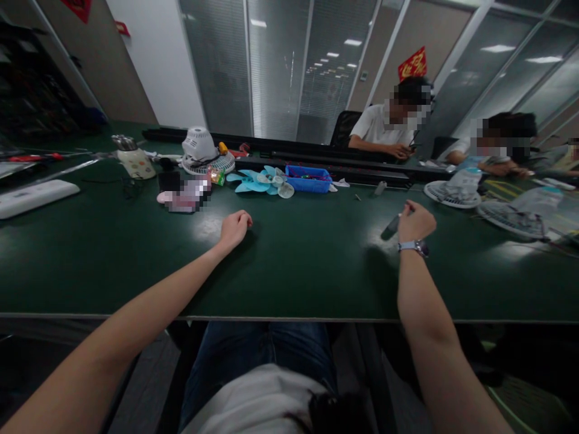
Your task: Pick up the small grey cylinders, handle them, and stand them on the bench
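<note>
My left hand rests on the green table with its fingers curled closed; whether anything is inside them is hidden. My right hand, with a watch on the wrist, is raised a little above the table at the right, its fingers pinched together. Beside its fingers, a small clear, greyish piece hangs or stands tilted, and it seems to be in the pinch. Another small clear piece lies farther back. Between the hands and beyond them are blue fan blades and a blue basket.
A white fan part, a patterned cup and a pink item are at the back left. A white power strip lies far left. Fan parts stand at the right. Two people sit across the table.
</note>
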Demonstrator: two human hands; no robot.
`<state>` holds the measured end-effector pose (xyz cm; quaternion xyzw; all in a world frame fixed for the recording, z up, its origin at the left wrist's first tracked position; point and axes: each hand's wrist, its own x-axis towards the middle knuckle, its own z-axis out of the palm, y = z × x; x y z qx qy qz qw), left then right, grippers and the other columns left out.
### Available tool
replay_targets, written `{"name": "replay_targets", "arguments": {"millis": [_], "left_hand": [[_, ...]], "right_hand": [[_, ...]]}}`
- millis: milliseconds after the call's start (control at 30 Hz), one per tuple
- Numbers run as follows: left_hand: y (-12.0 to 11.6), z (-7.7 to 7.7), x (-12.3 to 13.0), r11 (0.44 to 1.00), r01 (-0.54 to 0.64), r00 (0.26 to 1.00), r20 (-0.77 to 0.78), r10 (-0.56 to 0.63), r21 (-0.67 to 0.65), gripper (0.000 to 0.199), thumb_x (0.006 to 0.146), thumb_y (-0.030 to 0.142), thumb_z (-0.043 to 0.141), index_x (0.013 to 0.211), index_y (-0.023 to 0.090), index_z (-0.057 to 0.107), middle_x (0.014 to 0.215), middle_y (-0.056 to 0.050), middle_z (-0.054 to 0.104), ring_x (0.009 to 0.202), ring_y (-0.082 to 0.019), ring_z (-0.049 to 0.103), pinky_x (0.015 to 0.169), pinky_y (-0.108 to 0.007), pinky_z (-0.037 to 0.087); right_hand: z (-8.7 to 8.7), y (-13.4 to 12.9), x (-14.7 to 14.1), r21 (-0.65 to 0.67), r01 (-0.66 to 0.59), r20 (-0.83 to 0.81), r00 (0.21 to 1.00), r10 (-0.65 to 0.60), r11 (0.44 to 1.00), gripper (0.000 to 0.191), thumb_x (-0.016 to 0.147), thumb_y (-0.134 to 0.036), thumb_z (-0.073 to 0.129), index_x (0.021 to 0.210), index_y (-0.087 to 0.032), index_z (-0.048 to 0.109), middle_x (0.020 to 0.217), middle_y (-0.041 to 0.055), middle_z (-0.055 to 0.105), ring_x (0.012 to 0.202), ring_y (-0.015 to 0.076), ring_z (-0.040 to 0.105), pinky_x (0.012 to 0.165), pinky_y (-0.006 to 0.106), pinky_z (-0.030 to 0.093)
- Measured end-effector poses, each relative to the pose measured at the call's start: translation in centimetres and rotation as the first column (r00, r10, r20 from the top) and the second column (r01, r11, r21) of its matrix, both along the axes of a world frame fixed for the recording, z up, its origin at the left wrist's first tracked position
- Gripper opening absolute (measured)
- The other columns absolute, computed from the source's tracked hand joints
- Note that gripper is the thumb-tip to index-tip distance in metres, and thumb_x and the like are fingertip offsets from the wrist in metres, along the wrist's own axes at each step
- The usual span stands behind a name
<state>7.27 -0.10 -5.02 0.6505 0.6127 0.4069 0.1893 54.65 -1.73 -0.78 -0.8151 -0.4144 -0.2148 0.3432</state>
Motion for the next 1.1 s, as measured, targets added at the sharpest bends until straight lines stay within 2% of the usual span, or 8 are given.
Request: {"name": "replay_targets", "arguments": {"millis": [100, 200, 500, 700, 900, 1000, 1100], "left_hand": [[0.0, 0.1, 0.1, 1.000, -0.004, 1.000, -0.011, 0.004, 0.003, 0.026, 0.078, 0.024, 0.037, 0.061, 0.021, 0.057, 0.070, -0.004, 0.067, 0.073, -0.020, 0.061, 0.069, -0.028, 0.043], [-0.2, 0.2, 0.2, 1.000, -0.003, 1.000, -0.020, 0.003, 0.006, 0.026, 0.077, 0.023, 0.037, 0.060, 0.021, 0.057, 0.070, -0.004, 0.067, 0.073, -0.020, 0.061, 0.070, -0.028, 0.044], [-0.5, 0.4, 0.2, 1.000, -0.006, 1.000, 0.000, 0.006, 0.002, 0.025, 0.077, 0.023, 0.038, 0.062, 0.021, 0.058, 0.069, -0.004, 0.067, 0.072, -0.020, 0.061, 0.069, -0.027, 0.044], [-0.1, 0.0, 0.1, 1.000, 0.009, 1.000, -0.006, -0.008, 0.008, 0.026, 0.077, 0.026, 0.037, 0.063, 0.021, 0.058, 0.070, -0.004, 0.066, 0.071, -0.020, 0.060, 0.068, -0.028, 0.042], [-0.2, 0.0, 0.0, 1.000, 0.010, 1.000, -0.010, -0.010, 0.014, 0.027, 0.076, 0.027, 0.037, 0.063, 0.020, 0.059, 0.069, -0.004, 0.066, 0.071, -0.020, 0.060, 0.069, -0.028, 0.042], [-0.2, 0.1, 0.0, 1.000, 0.013, 1.000, -0.003, -0.013, 0.020, 0.027, 0.076, 0.026, 0.037, 0.063, 0.020, 0.060, 0.068, -0.004, 0.066, 0.070, -0.020, 0.061, 0.069, -0.028, 0.044], [-0.2, 0.0, 0.0, 1.000, 0.015, 1.000, -0.009, -0.015, 0.024, 0.027, 0.077, 0.026, 0.038, 0.062, 0.020, 0.060, 0.069, -0.004, 0.067, 0.071, -0.020, 0.062, 0.069, -0.028, 0.044]], "right_hand": [[-1.1, -0.3, 1.6, -0.068, 0.055, -0.050, 0.997, -0.058, 0.996, 0.033, 0.090, -0.024, 0.052, 0.117, -0.021, 0.072, 0.107, 0.0154, 0.072, 0.096, 0.0290, 0.065, 0.079, 0.039, 0.047], [-1.6, -0.2, 1.6, -0.097, 0.061, -0.082, 0.994, -0.069, 0.993, 0.032, 0.089, -0.023, 0.053, 0.115, -0.022, 0.073, 0.106, 0.0150, 0.072, 0.093, 0.0279, 0.065, 0.077, 0.038, 0.047], [-1.5, -0.1, 1.0, -0.021, 0.055, -0.092, 0.994, -0.056, 0.998, 0.033, 0.090, -0.026, 0.052, 0.116, -0.025, 0.072, 0.105, 0.0141, 0.072, 0.092, 0.0268, 0.064, 0.077, 0.038, 0.045], [-1.8, 0.2, 1.5, -0.039, 0.085, -0.120, 0.989, -0.089, 0.996, 0.032, 0.089, -0.026, 0.054, 0.114, -0.026, 0.073, 0.103, 0.0144, 0.072, 0.092, 0.0273, 0.065, 0.076, 0.037, 0.047], [-2.1, 0.5, 1.8, -0.080, 0.074, -0.155, 0.984, -0.086, 0.994, 0.030, 0.088, -0.029, 0.056, 0.110, -0.020, 0.075, 0.101, 0.0172, 0.072, 0.093, 0.0283, 0.066, 0.078, 0.039, 0.049], [-2.7, 0.4, 1.9, -0.071, 0.046, -0.178, 0.982, -0.058, 0.996, 0.035, 0.083, -0.036, 0.065, 0.112, -0.019, 0.073, 0.104, 0.0175, 0.071, 0.094, 0.0291, 0.065, 0.080, 0.041, 0.050], [-3.3, 0.2, 2.0, -0.029, 0.036, -0.204, 0.978, -0.042, 0.999, 0.049, 0.074, -0.035, 0.074, 0.120, -0.022, 0.068, 0.108, 0.0147, 0.071, 0.098, 0.0300, 0.065, 0.084, 0.042, 0.049]]}}
